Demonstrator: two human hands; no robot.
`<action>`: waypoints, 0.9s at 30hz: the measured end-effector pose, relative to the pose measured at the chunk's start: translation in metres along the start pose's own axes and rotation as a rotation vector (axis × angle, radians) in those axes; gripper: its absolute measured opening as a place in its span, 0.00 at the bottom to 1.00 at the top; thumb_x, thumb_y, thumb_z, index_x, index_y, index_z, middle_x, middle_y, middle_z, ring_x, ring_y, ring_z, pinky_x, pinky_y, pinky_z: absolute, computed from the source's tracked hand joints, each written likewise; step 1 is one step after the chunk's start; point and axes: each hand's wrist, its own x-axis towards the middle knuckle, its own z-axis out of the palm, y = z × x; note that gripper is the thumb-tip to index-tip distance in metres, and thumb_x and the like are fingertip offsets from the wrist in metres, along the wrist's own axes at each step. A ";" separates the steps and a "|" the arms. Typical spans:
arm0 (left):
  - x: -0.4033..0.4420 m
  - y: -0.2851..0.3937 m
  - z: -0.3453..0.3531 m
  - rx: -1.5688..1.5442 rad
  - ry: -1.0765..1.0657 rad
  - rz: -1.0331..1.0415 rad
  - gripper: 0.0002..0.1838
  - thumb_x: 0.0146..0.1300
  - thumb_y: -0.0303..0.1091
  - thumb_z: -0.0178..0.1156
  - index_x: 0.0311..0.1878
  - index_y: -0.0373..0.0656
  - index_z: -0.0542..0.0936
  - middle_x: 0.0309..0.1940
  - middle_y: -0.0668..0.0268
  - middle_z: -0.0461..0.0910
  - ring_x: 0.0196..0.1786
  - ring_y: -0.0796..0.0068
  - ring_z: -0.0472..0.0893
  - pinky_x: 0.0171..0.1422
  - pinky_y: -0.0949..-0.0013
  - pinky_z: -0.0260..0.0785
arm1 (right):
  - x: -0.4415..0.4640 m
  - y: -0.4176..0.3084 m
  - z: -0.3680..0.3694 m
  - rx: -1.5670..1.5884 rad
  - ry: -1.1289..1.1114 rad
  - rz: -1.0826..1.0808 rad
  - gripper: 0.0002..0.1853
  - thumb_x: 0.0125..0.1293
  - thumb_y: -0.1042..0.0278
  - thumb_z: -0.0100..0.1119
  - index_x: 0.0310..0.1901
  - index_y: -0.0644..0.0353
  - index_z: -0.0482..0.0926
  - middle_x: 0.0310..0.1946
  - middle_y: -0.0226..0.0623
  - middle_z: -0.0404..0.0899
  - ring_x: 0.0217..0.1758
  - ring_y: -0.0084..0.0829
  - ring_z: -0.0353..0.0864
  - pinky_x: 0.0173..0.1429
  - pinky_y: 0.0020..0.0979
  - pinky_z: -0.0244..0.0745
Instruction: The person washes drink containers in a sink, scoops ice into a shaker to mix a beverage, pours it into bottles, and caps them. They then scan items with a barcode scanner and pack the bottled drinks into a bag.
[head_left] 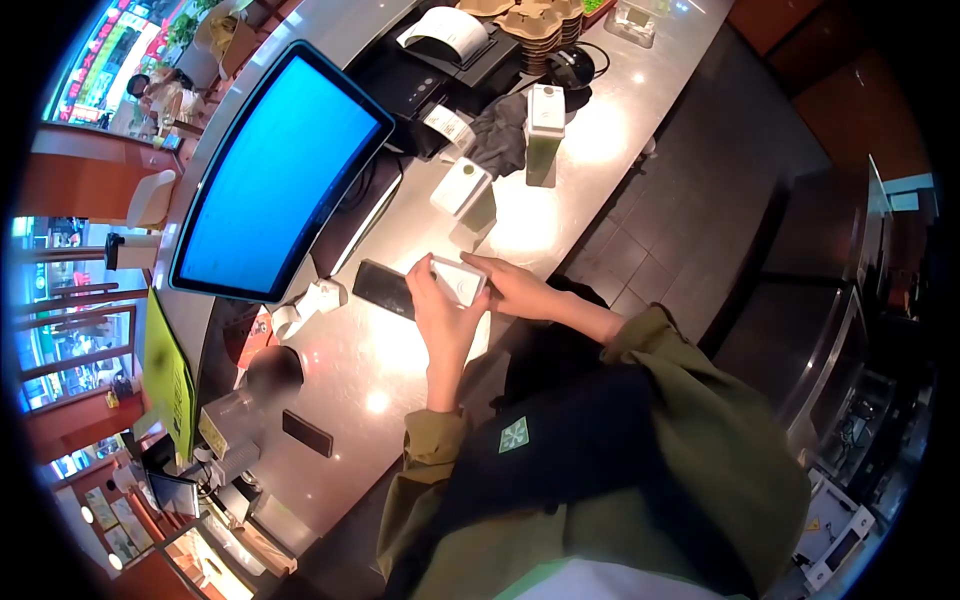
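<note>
My left hand and my right hand both grip a small white carton over the counter. The left fingers wrap its near-left side, and the right fingers hold its right side. A dark phone lies flat just left of the carton. Beyond my hands, a white-topped carton with a green dot stands on the counter. Farther back, a similar carton stands upright beside a crumpled grey cloth.
A large monitor with a blue screen stands at the left. Behind are a black printer and stacked cardboard cup trays. A second dark phone lies on the metal counter. A seated person shows in the distance.
</note>
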 end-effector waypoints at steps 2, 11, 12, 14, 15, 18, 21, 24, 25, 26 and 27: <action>0.000 0.012 -0.010 0.126 0.007 -0.001 0.47 0.39 0.33 0.74 0.62 0.33 0.59 0.57 0.49 0.63 0.58 0.48 0.68 0.61 0.57 0.64 | -0.009 0.013 -0.031 -0.055 0.082 -0.075 0.25 0.58 0.67 0.60 0.58 0.59 0.70 0.55 0.44 0.73 0.56 0.42 0.75 0.57 0.35 0.72; 0.119 0.116 0.139 -0.142 0.217 0.130 0.40 0.53 0.32 0.66 0.67 0.34 0.57 0.63 0.48 0.62 0.66 0.51 0.63 0.69 0.60 0.55 | 0.090 0.099 -0.215 0.040 0.452 -0.341 0.25 0.63 0.69 0.48 0.62 0.65 0.65 0.62 0.45 0.65 0.67 0.38 0.63 0.70 0.34 0.53; 0.133 0.112 0.161 -0.214 0.254 0.114 0.38 0.54 0.33 0.65 0.66 0.34 0.59 0.62 0.48 0.65 0.64 0.51 0.66 0.67 0.59 0.57 | 0.099 0.100 -0.222 0.152 0.363 -0.338 0.23 0.64 0.69 0.48 0.61 0.65 0.68 0.61 0.45 0.68 0.66 0.38 0.64 0.69 0.33 0.55; 0.149 0.109 0.187 -0.197 0.261 0.001 0.35 0.54 0.30 0.65 0.64 0.35 0.63 0.59 0.50 0.69 0.60 0.53 0.71 0.64 0.60 0.62 | 0.112 0.116 -0.233 0.304 0.094 -0.232 0.22 0.64 0.69 0.48 0.59 0.65 0.71 0.58 0.45 0.72 0.64 0.37 0.67 0.68 0.33 0.57; 0.151 0.109 0.197 -0.266 0.369 -0.031 0.31 0.53 0.25 0.65 0.62 0.36 0.67 0.56 0.53 0.72 0.57 0.57 0.75 0.61 0.62 0.66 | 0.114 0.119 -0.234 0.336 0.054 -0.259 0.21 0.64 0.69 0.49 0.58 0.65 0.72 0.57 0.45 0.73 0.63 0.37 0.69 0.67 0.33 0.59; 0.151 0.108 0.202 -0.198 0.406 -0.027 0.30 0.53 0.22 0.65 0.61 0.36 0.68 0.55 0.54 0.73 0.56 0.61 0.76 0.60 0.64 0.67 | 0.123 0.130 -0.233 0.423 0.023 -0.313 0.18 0.61 0.72 0.55 0.54 0.66 0.75 0.55 0.44 0.75 0.57 0.36 0.74 0.61 0.32 0.67; 0.148 0.117 0.197 -0.179 0.366 -0.171 0.30 0.53 0.25 0.66 0.61 0.37 0.67 0.56 0.54 0.74 0.56 0.58 0.76 0.58 0.63 0.68 | 0.132 0.132 -0.246 0.346 -0.086 -0.347 0.19 0.59 0.73 0.59 0.53 0.65 0.75 0.52 0.45 0.76 0.54 0.39 0.76 0.58 0.32 0.68; 0.150 0.124 0.193 -0.086 0.306 -0.246 0.32 0.51 0.30 0.69 0.60 0.38 0.67 0.54 0.54 0.75 0.53 0.58 0.79 0.53 0.64 0.71 | 0.149 0.142 -0.303 -0.066 0.008 -0.738 0.21 0.55 0.68 0.64 0.51 0.61 0.77 0.48 0.40 0.77 0.54 0.43 0.75 0.61 0.39 0.64; 0.155 0.134 0.188 -0.010 0.283 -0.255 0.33 0.50 0.31 0.70 0.59 0.38 0.67 0.54 0.53 0.75 0.52 0.57 0.79 0.52 0.64 0.72 | 0.156 0.159 -0.320 -0.125 0.100 -0.679 0.23 0.53 0.63 0.66 0.52 0.58 0.76 0.50 0.38 0.76 0.55 0.43 0.72 0.60 0.41 0.63; 0.157 0.141 0.186 0.058 0.263 -0.271 0.34 0.49 0.33 0.71 0.59 0.38 0.67 0.53 0.53 0.75 0.51 0.57 0.79 0.51 0.64 0.72 | 0.160 0.174 -0.334 -0.188 0.182 -0.616 0.26 0.51 0.58 0.68 0.52 0.55 0.76 0.52 0.37 0.75 0.57 0.43 0.70 0.60 0.43 0.62; 0.158 0.140 0.188 0.087 0.267 -0.305 0.34 0.46 0.36 0.72 0.56 0.38 0.67 0.47 0.52 0.78 0.46 0.56 0.81 0.47 0.64 0.73 | 0.157 0.177 -0.346 -0.309 0.237 -0.463 0.35 0.46 0.55 0.71 0.58 0.54 0.71 0.57 0.42 0.68 0.60 0.46 0.65 0.60 0.44 0.62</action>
